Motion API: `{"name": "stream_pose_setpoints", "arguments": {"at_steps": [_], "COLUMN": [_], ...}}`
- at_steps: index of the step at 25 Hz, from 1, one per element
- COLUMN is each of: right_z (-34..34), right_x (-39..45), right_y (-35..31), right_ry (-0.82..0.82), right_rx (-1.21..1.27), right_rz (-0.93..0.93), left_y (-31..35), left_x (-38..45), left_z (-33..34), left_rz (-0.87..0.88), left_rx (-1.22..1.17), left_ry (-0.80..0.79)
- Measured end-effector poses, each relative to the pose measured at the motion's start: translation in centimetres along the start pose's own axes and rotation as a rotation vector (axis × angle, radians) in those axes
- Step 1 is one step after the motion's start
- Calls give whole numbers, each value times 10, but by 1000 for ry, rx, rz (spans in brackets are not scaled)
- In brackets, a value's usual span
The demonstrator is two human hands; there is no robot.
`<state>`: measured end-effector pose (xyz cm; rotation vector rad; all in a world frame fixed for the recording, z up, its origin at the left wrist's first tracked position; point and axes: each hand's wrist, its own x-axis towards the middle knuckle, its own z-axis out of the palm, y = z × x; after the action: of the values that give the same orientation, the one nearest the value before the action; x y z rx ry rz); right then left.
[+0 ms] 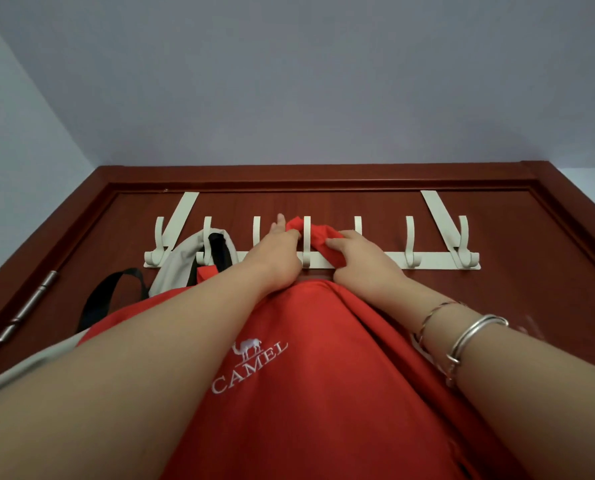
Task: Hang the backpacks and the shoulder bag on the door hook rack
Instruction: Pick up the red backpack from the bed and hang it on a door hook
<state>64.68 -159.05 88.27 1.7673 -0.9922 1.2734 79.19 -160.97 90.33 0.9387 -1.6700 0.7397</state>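
A white hook rack (358, 261) hangs over the top of a brown door (531, 306). On its second hook from the left there are already a grey strap (181, 265) and a black strap (220, 254), and a black loop (105, 299) hangs lower at the left. These lie just beside the left forearm. The red backpack (306, 393) fills the space between both arms, close under the rack. Its red top loop (318, 237) lies around the middle hook (306, 237). The left hand (278, 251) pinches the loop on the left side, and the right hand (358, 258) grips it on the right side. The right wrist carries silver bracelets (473, 337).
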Motion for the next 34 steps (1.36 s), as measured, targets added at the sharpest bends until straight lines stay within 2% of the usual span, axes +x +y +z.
{"name": "stream_pose_setpoints", "arguments": {"at_steps": [6,10,15,18,22,26,30,34], "right_z": [23,29,12,-7,-42,-89,-145,-229], "right_x": [-35,-52,-83,-122,-196,-271,-349,-429], "right_y": [1,-6,-1,0,-7,-32,-72,-113], "right_ry": [68,35,47,105,110,92,6,-45], "right_rx": [6,77,141,215,172,59,-66,-144], "right_rz": [-41,-32,27,72,250,421,575,760], "left_y": [-11,-14,4,29,57,85,126,193], "left_x": [-36,-62,-101,-126,-185,-248,-312,-365], "left_z": [5,4,-6,-11,-1,-2,-14,-41], "left_rz": [54,71,119,147,120,207,276,238], "left_rx": [-53,-46,-91,-193,-420,-614,-817,-1046], "left_ry": [-24,-27,36,137,114,75,-49,-228]}}
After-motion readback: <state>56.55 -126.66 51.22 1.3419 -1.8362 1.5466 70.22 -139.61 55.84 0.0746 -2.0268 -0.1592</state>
